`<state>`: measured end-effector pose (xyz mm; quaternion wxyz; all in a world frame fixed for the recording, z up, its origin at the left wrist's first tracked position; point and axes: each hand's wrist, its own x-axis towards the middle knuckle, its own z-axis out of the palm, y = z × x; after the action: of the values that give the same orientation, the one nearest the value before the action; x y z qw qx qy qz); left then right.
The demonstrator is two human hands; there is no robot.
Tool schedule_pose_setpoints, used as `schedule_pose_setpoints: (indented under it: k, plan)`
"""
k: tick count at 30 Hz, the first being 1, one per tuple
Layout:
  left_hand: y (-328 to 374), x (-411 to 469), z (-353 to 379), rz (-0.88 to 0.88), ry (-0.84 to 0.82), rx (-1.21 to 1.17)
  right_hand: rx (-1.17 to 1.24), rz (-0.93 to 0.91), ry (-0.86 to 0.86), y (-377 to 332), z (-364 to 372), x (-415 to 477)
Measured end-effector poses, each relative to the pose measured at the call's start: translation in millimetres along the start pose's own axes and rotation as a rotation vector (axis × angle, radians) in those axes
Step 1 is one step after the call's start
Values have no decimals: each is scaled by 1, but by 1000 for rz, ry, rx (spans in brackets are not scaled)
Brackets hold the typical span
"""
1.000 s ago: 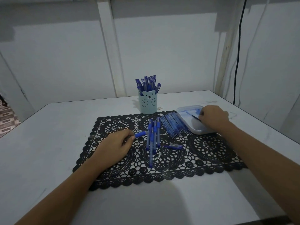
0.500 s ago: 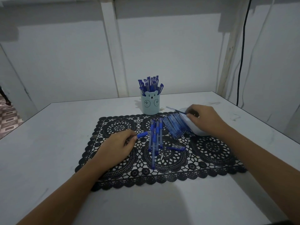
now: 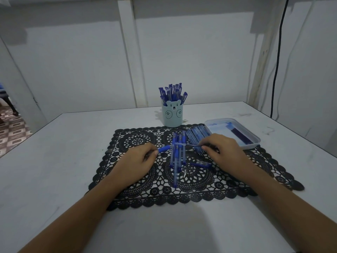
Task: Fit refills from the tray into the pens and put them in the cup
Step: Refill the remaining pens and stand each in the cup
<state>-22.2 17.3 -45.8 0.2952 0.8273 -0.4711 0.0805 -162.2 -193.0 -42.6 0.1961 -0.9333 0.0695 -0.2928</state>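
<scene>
Left hand [image 3: 138, 158]: I see it resting on the mat [image 3: 269, 164], fingers curled round a pen [image 3: 164, 148]. Only the pen's blue grip end shows, pointing right.
Right hand [image 3: 225, 152]: thumb and fingertips pinch a thin refill [image 3: 189, 144] that lies level and points left toward the pen.
Refill and pen: their ends are near each other above the loose pens [image 3: 177, 156]. I cannot tell whether they touch.
Loose pens: a small bunch on the middle of the mat, between my two hands.
Row [image 3: 197, 133]: more pens lying side by side, just left of the tray [image 3: 253, 143].
Tray: at the mat's far right corner, with dark refills [image 3: 241, 136] inside.
Cup [image 3: 172, 116]: upright on the table [image 3: 54, 161], just behind the mat and full of capped pens [image 3: 173, 93].
</scene>
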Motion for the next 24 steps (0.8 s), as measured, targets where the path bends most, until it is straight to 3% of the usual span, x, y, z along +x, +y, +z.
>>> schedule_pose_setpoints:
  k: [13, 24]
  plan:
    - [1, -1, -1, -7, -4, -49, 45, -3, -39, -3, -3, -4]
    - [-6, -4, -5, 187, -30, 98, -19, -114, -99, 1, -3, -7]
